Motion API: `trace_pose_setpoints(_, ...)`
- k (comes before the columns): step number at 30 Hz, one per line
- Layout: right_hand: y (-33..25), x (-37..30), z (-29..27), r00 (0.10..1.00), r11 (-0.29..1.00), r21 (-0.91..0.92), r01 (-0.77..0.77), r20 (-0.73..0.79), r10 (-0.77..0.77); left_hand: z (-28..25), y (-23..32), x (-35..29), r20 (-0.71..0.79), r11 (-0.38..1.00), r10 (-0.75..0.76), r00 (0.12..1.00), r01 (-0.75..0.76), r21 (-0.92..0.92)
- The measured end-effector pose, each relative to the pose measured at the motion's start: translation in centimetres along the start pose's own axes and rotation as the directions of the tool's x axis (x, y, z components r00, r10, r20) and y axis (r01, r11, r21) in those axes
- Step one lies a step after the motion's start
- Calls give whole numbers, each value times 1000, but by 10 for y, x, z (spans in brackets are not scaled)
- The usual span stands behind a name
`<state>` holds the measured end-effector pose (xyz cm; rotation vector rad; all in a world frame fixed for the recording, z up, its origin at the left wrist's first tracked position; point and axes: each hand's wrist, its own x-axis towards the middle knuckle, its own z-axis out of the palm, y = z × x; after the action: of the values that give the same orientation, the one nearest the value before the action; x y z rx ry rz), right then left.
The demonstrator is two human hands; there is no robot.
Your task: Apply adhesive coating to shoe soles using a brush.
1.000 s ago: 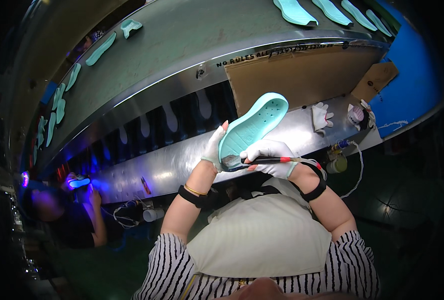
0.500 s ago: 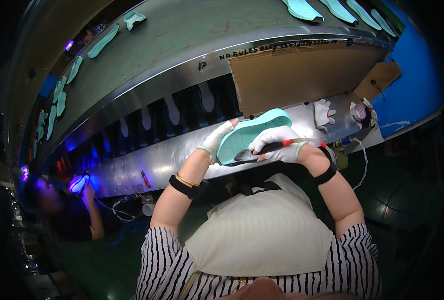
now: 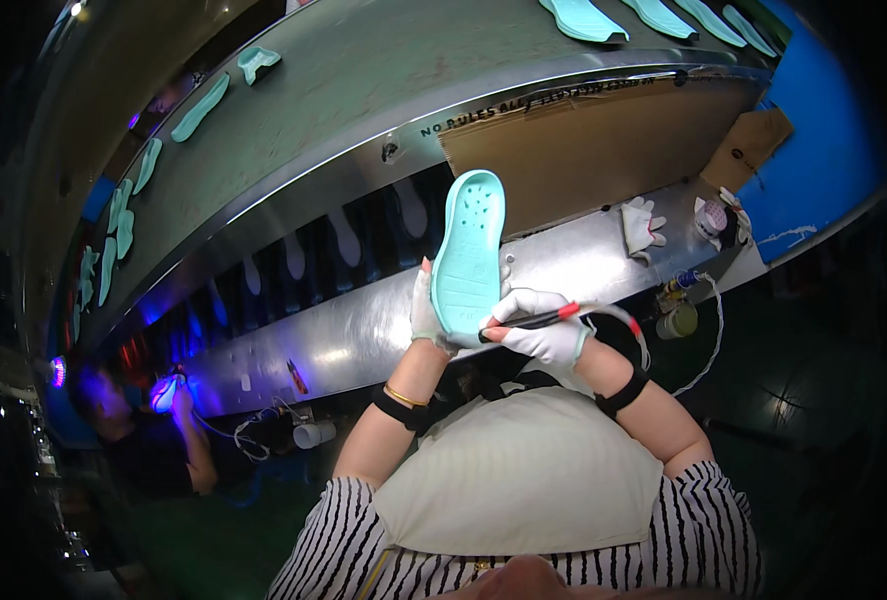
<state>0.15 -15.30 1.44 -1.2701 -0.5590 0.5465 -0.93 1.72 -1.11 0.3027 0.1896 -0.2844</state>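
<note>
White-gloved left hand [image 3: 426, 315] grips one perforated turquoise foam-like sole [image 3: 469, 265]; right hand [image 3: 551, 340], one slim black, red-banded tool [image 3: 542, 320]. Black lettering [image 3: 476, 119] edges brown cardboard [image 3: 584, 150].

Near the middle of the frame, you have a pale turquoise shoe sole [image 3: 471, 250] clear of the worktop, a long piece with a raised rim. It points nearly straight up the picture: your rounded end with small holes is at the top, the faintly ribbed end at the bottom. Your slim black tool [image 3: 539, 320] slants up to the right, red at its upper end; you cannot tell whether its tip touches the sole.
</note>
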Motion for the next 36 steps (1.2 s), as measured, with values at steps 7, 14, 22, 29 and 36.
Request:
trace_pose_setpoints(7, 8, 19, -17, 935, 996, -28, 80, -345, -85, -2, -16, 1, -105, 995, 91, 990, -94, -18)
trace_pose_setpoints(14, -17, 14, -16, 987, 993, 28, -118, -109, 121, -11, -10, -7, -108, 992, 106, 989, -97, 83)
trace_pose_setpoints(22, -11, 52, -70, 912, 969, -113, 220, -329, -246, 10, -20, -19, 27, 983, 14, 1000, -18, 185)
trace_pose_setpoints(29, -13, 34, -49, 892, 853, -381, 356, -133, -432, -3, -13, -22, -12, 967, 48, 999, -43, 249)
trace_pose_setpoints(36, -32, 34, -63, 828, 736, -550, 394, -134, -544, 0, -6, -21, -75, 919, 83, 994, -47, 391)
